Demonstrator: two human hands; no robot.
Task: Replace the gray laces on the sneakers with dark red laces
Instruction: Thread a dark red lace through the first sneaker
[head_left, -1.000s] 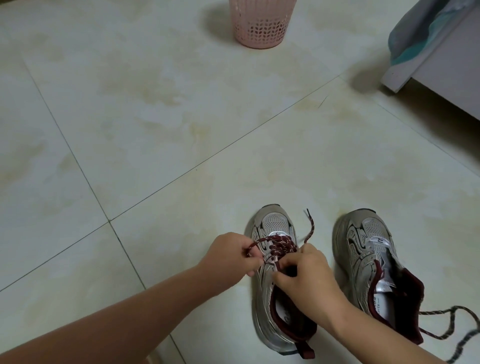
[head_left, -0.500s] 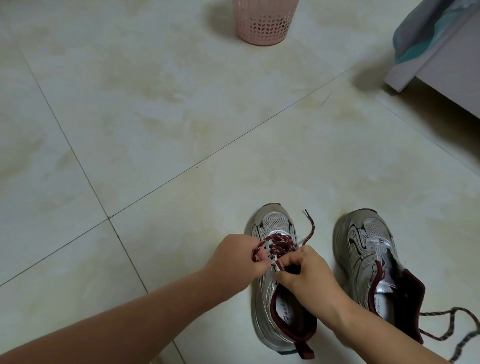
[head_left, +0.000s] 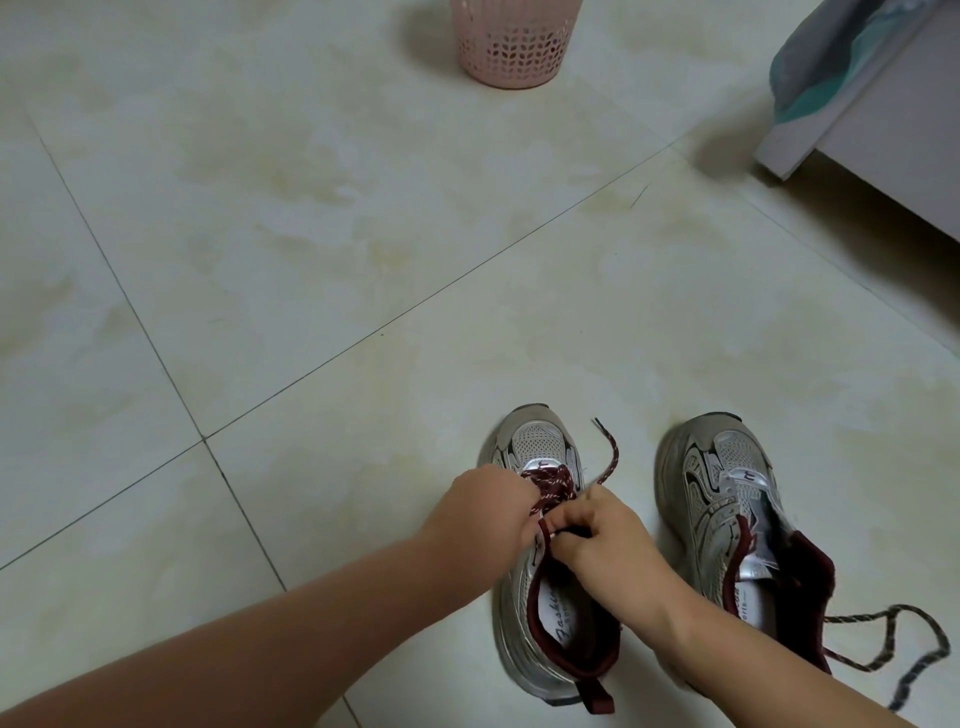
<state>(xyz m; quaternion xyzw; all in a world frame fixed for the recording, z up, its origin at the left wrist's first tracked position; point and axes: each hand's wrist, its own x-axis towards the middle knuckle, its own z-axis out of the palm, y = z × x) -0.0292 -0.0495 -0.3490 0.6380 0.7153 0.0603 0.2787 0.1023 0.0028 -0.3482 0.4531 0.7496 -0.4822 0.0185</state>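
Two silver-grey sneakers with dark red collars stand side by side on the floor. The left sneaker (head_left: 540, 447) carries a dark red lace (head_left: 709, 480) through its front eyelets, and one free end curls up to the right of the toe. My left hand (head_left: 483, 512) pinches the lace at the shoe's left side. My right hand (head_left: 608, 540) pinches the lace over the tongue opening. The right sneaker (head_left: 722, 483) has no lace in it. A gray lace (head_left: 904, 649) lies loose on the floor beside its heel.
A pink perforated basket (head_left: 511, 44) stands at the far middle of the pale tiled floor (head_left: 311, 260). At the upper right is the corner of a grey piece of furniture (head_left: 883, 104) with teal and grey cloth on it.
Both hands have slid a little toward me along the left sneaker, drawing the dark red lace down. The free lace end now curls closer to my right hand.
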